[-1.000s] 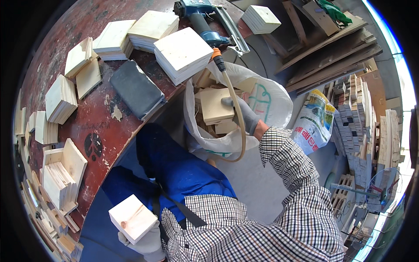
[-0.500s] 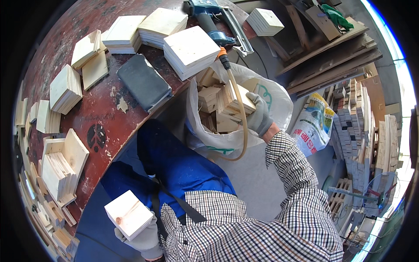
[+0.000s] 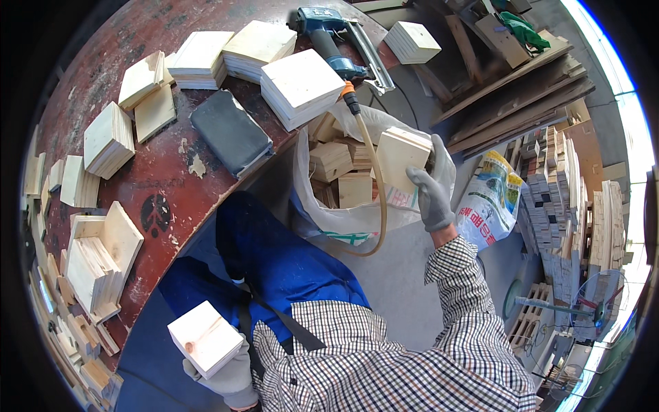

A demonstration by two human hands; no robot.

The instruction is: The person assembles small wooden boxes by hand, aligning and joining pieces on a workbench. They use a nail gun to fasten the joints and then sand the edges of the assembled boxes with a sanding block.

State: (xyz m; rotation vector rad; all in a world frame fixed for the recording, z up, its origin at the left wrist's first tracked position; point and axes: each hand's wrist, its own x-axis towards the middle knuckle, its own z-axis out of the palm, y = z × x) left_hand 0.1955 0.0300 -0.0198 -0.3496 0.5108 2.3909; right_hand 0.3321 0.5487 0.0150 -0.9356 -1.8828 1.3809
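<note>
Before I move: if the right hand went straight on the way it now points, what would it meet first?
Beyond the block in the right hand, the far rim of the bag looks first in line. Depth is unclear; it might pass above that, toward the boards.

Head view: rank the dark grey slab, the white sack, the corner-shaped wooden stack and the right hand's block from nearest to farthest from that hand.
From the right hand:
1. Block, in its grip.
2. White sack, open, mostly left of the hand.
3. Dark grey slab, on the table.
4. Corner-shaped wooden stack, farther left.
</note>
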